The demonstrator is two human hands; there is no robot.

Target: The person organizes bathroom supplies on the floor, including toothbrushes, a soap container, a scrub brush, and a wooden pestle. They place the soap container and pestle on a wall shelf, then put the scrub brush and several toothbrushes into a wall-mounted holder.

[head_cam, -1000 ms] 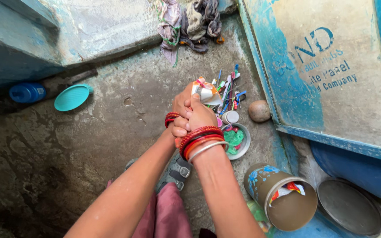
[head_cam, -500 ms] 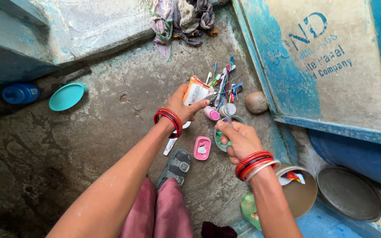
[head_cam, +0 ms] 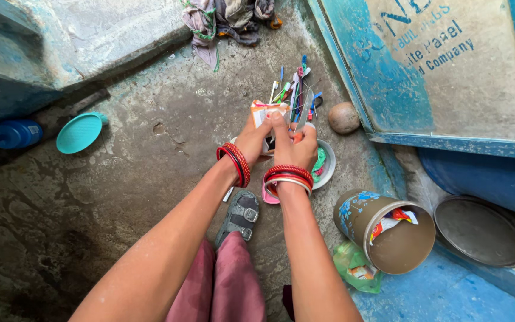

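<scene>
Packet (head_cam: 263, 111), a flattened white and orange one, sits pinched between both hands above the floor, its long axis running up and away from the person. Left hand (head_cam: 251, 140) closes on its lower left side with the thumb laid across the face; right hand (head_cam: 296, 143) closes on the lower right, forefinger pressed up the middle. That right hand also seems to carry a thin grey stick (head_cam: 303, 110), though how it is held is hard to tell. Both wrists wear red bangles (head_cam: 235, 164) and the hands touch each other, so neither is nearer; the packet's free end points away toward a heap of toothbrushes (head_cam: 293, 89) lying just beyond. Under the right hand is a small metal bowl (head_cam: 327, 173) with green scraps, and a pink case (head_cam: 267, 195) peeks out beside a sandal (head_cam: 239, 216). A round stone (head_cam: 343, 117) rests near the blue door frame (head_cam: 353, 101), which closes off the right side. Open concrete floor (head_cam: 150, 179) lies to the left, as far as a teal lid (head_cam: 78, 132) and blue bottle (head_cam: 14, 133). Nearer the person, at right, a brown tub (head_cam: 382, 229) lies on its side next to a round metal lid (head_cam: 481, 231).
</scene>
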